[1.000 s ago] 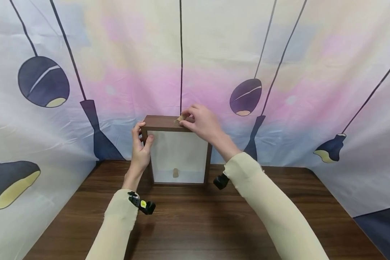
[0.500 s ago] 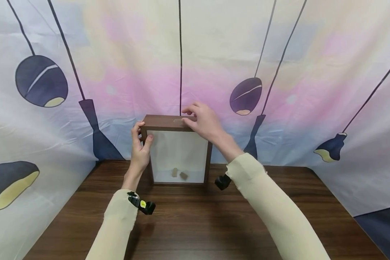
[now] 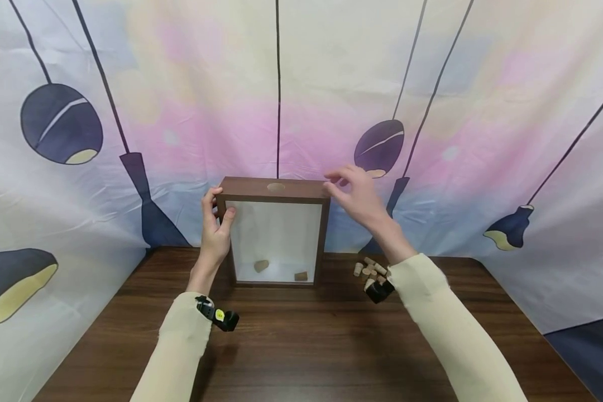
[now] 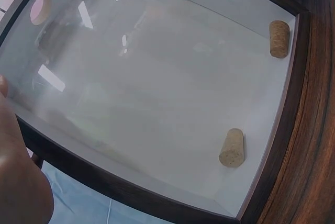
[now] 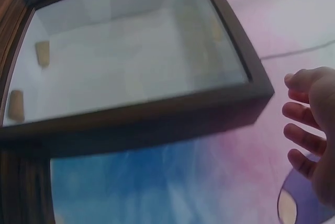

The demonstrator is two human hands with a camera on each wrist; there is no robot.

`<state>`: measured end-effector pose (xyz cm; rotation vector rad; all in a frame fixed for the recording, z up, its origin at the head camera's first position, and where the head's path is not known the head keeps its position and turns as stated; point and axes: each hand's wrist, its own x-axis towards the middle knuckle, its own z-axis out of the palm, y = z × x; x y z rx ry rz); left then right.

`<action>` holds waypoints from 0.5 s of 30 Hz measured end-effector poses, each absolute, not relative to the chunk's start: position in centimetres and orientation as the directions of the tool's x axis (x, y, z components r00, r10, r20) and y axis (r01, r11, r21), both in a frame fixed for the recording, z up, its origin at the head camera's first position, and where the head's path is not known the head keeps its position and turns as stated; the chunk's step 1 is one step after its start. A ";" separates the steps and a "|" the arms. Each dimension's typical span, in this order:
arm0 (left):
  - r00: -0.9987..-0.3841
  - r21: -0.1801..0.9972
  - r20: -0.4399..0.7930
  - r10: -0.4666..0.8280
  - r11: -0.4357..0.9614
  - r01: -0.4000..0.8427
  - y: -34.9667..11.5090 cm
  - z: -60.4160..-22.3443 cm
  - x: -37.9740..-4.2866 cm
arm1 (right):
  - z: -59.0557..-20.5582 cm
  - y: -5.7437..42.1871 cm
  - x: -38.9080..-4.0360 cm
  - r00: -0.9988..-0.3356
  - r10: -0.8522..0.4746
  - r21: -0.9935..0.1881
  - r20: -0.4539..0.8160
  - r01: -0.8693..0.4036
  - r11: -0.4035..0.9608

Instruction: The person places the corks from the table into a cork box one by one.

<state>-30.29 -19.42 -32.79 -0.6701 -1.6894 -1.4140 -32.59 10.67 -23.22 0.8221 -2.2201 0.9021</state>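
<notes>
A dark brown wooden shadow box (image 3: 301,190) with a clear front stands upright on the table. Its top edge has an oval hole (image 3: 276,187). Two corks lie inside on the bottom: a pale cork (image 4: 232,148) and a darker cork (image 4: 279,39), well apart. My left hand (image 3: 216,231) grips the box's upper left side, thumb on the front and fingers round the edge. Off the box's top right corner, my right hand (image 3: 359,196) hangs in the air with loosely bent fingers, holding nothing; the right wrist view also shows those fingers (image 5: 303,139) apart from the frame.
Several loose corks (image 3: 367,272) lie heaped on the wooden table (image 3: 301,340) right of the box, partly behind the right wrist camera (image 3: 379,291). A printed cloth (image 3: 206,111) hangs close behind the box and along both sides.
A cork left my right hand through the top hole and dropped into the box, where two now lie farther apart. My right hand moved right, uncovering the heap. The left hand kept its grip.
</notes>
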 end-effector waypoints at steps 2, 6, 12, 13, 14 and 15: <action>-0.529 0.536 0.843 -0.099 0.234 0.811 -19.4 -32.8 -30.3 | -23.8 11.8 -32.6 -0.634 -0.303 -0.388 0.711 -0.714 0.583; -0.534 0.541 0.840 -0.096 0.230 0.809 -19.5 -32.8 -30.3 | -25.1 13.6 -32.8 -0.641 -0.282 -0.388 0.713 -0.697 0.602; -0.522 0.528 0.848 -0.093 0.239 0.815 -19.7 -32.9 -30.5 | -27.3 15.8 -32.9 -0.677 -0.260 -0.418 0.689 -0.663 0.621; -0.519 0.525 0.850 -0.092 0.242 0.816 -19.7 -32.9 -30.5 | -27.7 16.1 -32.9 -0.684 -0.263 -0.415 0.680 -0.656 0.631; -0.519 0.524 0.850 -0.091 0.241 0.817 -19.6 -33.0 -30.6 | -28.1 16.5 -32.8 -0.695 -0.266 -0.418 0.668 -0.647 0.638; -0.517 0.523 0.851 -0.090 0.242 0.817 -19.6 -33.0 -30.6 | -28.6 16.9 -32.8 -0.702 -0.273 -0.416 0.657 -0.640 0.646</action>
